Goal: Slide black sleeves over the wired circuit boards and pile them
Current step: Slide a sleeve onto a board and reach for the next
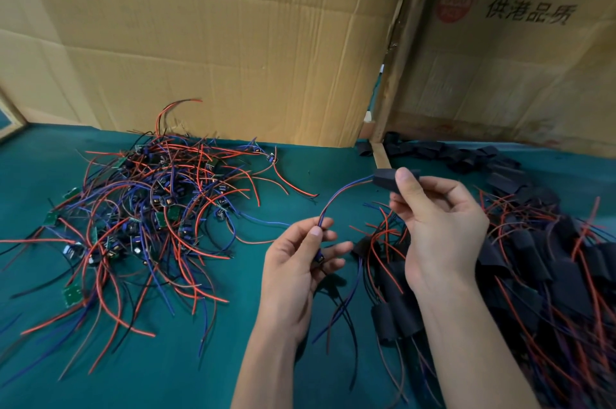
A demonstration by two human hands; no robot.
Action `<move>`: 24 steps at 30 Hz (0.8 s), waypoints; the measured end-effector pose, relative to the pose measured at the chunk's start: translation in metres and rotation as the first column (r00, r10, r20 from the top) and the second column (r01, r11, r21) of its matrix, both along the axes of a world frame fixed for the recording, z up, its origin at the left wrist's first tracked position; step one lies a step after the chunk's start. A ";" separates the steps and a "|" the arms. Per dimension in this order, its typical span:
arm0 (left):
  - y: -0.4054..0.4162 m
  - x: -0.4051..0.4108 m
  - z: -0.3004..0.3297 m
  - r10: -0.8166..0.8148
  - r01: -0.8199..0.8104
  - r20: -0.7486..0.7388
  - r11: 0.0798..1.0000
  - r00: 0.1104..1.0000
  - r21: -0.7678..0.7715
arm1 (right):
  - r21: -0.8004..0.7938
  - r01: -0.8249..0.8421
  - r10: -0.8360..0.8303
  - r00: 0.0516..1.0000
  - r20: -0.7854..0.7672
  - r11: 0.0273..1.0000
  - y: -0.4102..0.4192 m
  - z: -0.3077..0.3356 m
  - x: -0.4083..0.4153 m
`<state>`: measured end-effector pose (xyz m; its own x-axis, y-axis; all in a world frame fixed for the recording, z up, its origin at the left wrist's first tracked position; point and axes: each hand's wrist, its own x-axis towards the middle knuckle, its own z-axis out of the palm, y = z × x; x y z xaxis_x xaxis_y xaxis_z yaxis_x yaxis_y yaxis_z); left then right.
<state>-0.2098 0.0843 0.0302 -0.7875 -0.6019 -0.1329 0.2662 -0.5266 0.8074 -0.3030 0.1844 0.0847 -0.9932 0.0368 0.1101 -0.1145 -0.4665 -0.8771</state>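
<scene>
Fingers (405,180) of the right hand (440,228) pinch the black sleeve (383,179). Below and left of them, the left hand (296,268) pinches the red and blue wires (336,198) running into it. Sleeve looks soft and light; wires look bendy, so holding close to the sleeve seems best.

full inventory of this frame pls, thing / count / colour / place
bare boards: a tangled pile, too many to count, green boards with red, blue and black wires, on the table at left.
sleeved boards: a pile, black sleeves with red and blue wires, at right.
empty sleeves: a loose heap, black, far right by the cardboard.
held sleeve: one, black, raised at centre, red and blue wires running out of it.
table: one, teal.
cardboard: brown panels behind the table.
left hand: pinches the wires.
right hand: grips the held sleeve.
</scene>
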 end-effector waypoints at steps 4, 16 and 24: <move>0.000 0.001 0.000 -0.011 0.011 0.005 1.000 1.000 -0.005 | 0.000 -0.017 0.017 1.000 0.011 1.000 0.001 0.000 0.000; -0.001 0.000 0.000 -0.023 0.025 0.048 0.999 0.999 -0.046 | -0.093 -0.192 0.194 0.981 0.019 0.977 0.005 0.005 0.000; -0.001 0.002 -0.001 -0.035 0.038 0.033 0.996 0.999 -0.080 | 0.091 -0.097 0.105 0.991 -0.085 0.991 0.004 -0.005 -0.002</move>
